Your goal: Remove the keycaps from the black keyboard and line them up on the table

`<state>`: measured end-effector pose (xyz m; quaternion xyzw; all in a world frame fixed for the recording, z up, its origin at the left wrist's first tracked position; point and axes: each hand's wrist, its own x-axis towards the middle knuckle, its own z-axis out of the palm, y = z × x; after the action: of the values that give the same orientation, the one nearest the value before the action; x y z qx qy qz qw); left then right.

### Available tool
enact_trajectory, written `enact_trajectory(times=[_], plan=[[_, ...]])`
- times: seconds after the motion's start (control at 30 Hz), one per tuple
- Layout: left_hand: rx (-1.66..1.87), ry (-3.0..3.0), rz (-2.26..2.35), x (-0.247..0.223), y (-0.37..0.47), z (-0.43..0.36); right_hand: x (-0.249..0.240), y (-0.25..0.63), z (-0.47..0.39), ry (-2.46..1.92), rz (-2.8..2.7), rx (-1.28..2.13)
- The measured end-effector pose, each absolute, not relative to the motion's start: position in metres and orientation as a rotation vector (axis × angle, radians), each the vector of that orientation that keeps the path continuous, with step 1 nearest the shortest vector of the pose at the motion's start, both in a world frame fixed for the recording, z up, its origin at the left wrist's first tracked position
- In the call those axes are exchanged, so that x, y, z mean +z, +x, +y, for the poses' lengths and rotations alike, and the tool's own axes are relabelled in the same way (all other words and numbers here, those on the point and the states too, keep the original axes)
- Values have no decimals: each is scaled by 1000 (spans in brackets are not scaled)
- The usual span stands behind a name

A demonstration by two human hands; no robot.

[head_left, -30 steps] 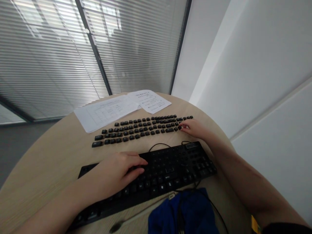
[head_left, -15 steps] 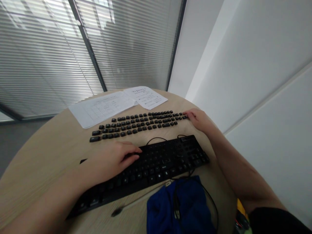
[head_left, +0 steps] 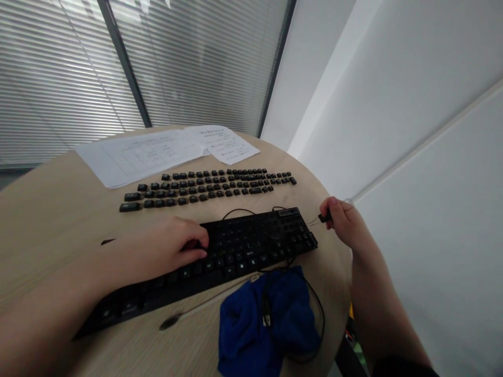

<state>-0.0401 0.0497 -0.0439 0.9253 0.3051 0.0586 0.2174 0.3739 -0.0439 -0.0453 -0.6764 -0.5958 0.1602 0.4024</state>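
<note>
A black keyboard [head_left: 236, 251] lies slanted across the table. Resting on its left part, my left hand [head_left: 183, 242] has its fingers curled, with thumb and fingertips near each other over the keys; whatever is between them is hidden. Off the keyboard's right end, my right hand [head_left: 341, 220] is closed around the dark handle of a wire puller [head_left: 324, 217], whose thin wires point toward the keyboard. Behind the keyboard, loose black keycaps [head_left: 204, 188] stand in several rows.
Printed papers [head_left: 149, 152] lie at the table's far side. A blue cloth [head_left: 271, 319] with a black cable and USB plug [head_left: 266, 318] on it is at the front. A thin brush [head_left: 170, 321] lies left of it. A white wall [head_left: 432, 104] rises at the right.
My right hand has moved from the right end of the keycap rows down toward me, and the wire puller now shows in it. My left hand's fingers have curled more. The view has shifted.
</note>
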Motion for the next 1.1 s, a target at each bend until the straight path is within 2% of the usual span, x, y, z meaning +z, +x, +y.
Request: enact_trajectory(times=[0.23, 0.57, 1.1], plan=[[-1, 2537, 914, -52, -37, 57, -53, 364, -34, -1732, -1534, 400], [66, 2516, 874, -56, -39, 58, -49, 359, -34, -1860, -1681, 272], [77, 2517, 876, -51, -38, 53, -57, 354, -35, -1814, -1789, 216]])
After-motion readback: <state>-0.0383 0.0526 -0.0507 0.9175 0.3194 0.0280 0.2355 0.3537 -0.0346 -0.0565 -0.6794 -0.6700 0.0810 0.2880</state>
